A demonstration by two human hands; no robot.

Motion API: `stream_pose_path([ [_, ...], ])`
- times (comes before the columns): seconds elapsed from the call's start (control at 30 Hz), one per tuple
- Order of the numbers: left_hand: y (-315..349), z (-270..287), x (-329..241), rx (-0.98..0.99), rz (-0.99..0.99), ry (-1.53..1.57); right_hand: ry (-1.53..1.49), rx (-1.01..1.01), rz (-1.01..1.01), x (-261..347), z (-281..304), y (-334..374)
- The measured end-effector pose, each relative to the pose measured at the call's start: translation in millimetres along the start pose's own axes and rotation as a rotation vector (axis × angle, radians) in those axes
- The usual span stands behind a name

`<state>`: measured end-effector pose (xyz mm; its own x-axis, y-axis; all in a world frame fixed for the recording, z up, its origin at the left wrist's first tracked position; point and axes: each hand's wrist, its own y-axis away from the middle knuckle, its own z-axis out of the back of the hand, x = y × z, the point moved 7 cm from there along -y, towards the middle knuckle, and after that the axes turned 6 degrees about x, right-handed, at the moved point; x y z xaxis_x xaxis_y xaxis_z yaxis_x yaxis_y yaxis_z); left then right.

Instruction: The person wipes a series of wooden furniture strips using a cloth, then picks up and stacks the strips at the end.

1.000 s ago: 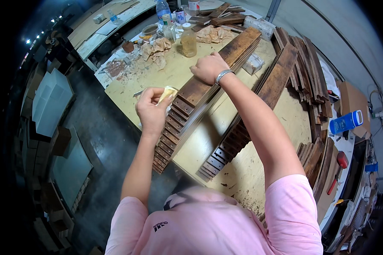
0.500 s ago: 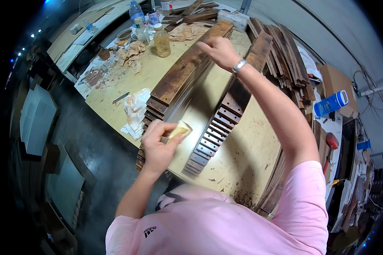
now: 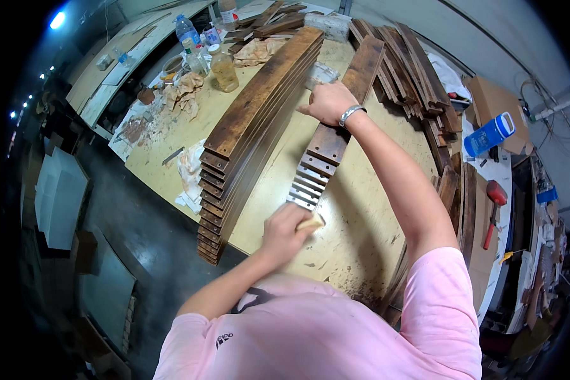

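Note:
My left hand (image 3: pixel 284 233) is closed on a small pale yellow pad (image 3: pixel 311 222), at the near end of the right stack of dark wooden slats (image 3: pixel 363 63). That hand hides the stack's lowest ends. Farther up the same stack, my right hand (image 3: pixel 333 103) has its fingers curled beside the boards; whatever may be in them is hidden. Small holes mark the stepped slat ends. To the left stands a second tall stack of brown slats (image 3: pixel 259 95), its ends fanned out toward me. Both stacks rest on a yellowish tabletop (image 3: pixel 354 253).
A crumpled stained cloth (image 3: pixel 190 174) lies left of the left stack. A lidded jar (image 3: pixel 223 68) and bottles (image 3: pixel 187 28) stand at the far left. More loose slats (image 3: pixel 411 69) are piled at the far right. A blue jug (image 3: pixel 489 134) and a red mallet (image 3: pixel 495 193) sit on the right.
My left hand has moved right and slightly down with the pad, from beside the left stack to the right stack's near end. My right hand has come down from above the left stack.

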<state>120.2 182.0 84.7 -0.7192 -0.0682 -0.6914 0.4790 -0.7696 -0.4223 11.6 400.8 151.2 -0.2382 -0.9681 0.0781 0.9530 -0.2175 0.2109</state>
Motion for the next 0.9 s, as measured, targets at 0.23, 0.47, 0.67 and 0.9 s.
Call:
stream_pose_path([
  [0.23, -75.6, 52.4, -21.1, -0.197, -0.069, 0.025, -0.038, -0.006, -0.009, 0.6, -0.1, 0.5],
  [0.47, 47.4, 0.0, 18.5, 0.128, 0.119, 0.0, -0.087, -0.198, 0.021, -13.3, -8.1, -11.3],
  [0.67, -26.9, 42.5, 10.0, -0.122, 0.098, -0.054, -0.047, -0.066, -0.005, -2.3, -1.6, -2.5],
  [0.9, 49.9, 31.5, 35.2, -0.025, 0.288, -0.007, -0.064, -0.093, 0.002, -4.2, -3.3, -6.5],
])
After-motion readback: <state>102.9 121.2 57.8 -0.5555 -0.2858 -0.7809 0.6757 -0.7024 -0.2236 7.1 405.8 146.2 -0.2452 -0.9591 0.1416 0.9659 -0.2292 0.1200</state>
